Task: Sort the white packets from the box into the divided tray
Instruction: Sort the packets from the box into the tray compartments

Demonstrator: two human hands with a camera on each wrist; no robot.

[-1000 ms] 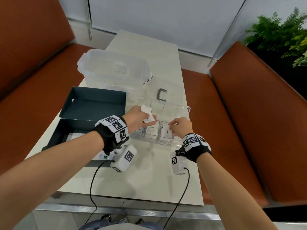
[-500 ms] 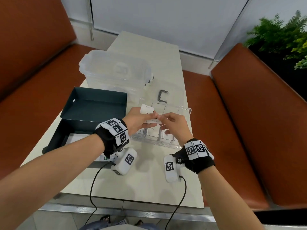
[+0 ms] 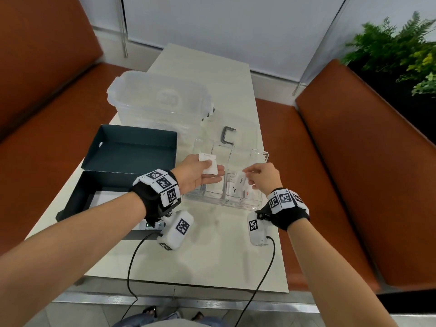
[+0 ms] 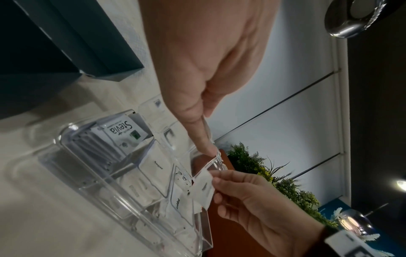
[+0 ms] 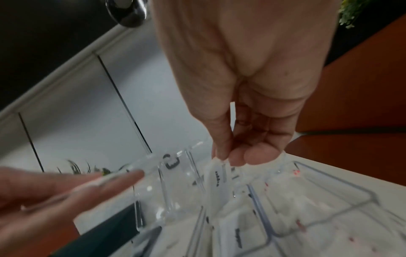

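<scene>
Palm up over the left half of the clear divided tray (image 3: pixel 262 156), my left hand (image 3: pixel 212 169) holds a small stack of white packets (image 3: pixel 208 165) under its thumb. My right hand (image 3: pixel 247 173) pinches one white packet (image 3: pixel 241 179) above the tray's near right compartments. The left wrist view shows this packet (image 4: pixel 203 187) hanging at the tray's rim, with a Stevia packet (image 4: pixel 123 132) and other packets standing in compartments. In the right wrist view the pinched packet (image 5: pixel 216 180) hangs down from the fingertips. The dark open box (image 3: pixel 77 197) lies to the left.
A clear lidded tub (image 3: pixel 160 102) stands behind the box, and a dark C-shaped piece (image 3: pixel 227 135) lies behind the tray. Orange benches (image 3: pixel 354 161) flank the narrow table. A plant (image 3: pixel 401 50) stands at the far right. Cables hang from both wrists over the table's near edge.
My right hand went from the tray to the left hand's stack, took one packet and carried it back right over the tray. The left hand opened out, palm up.
</scene>
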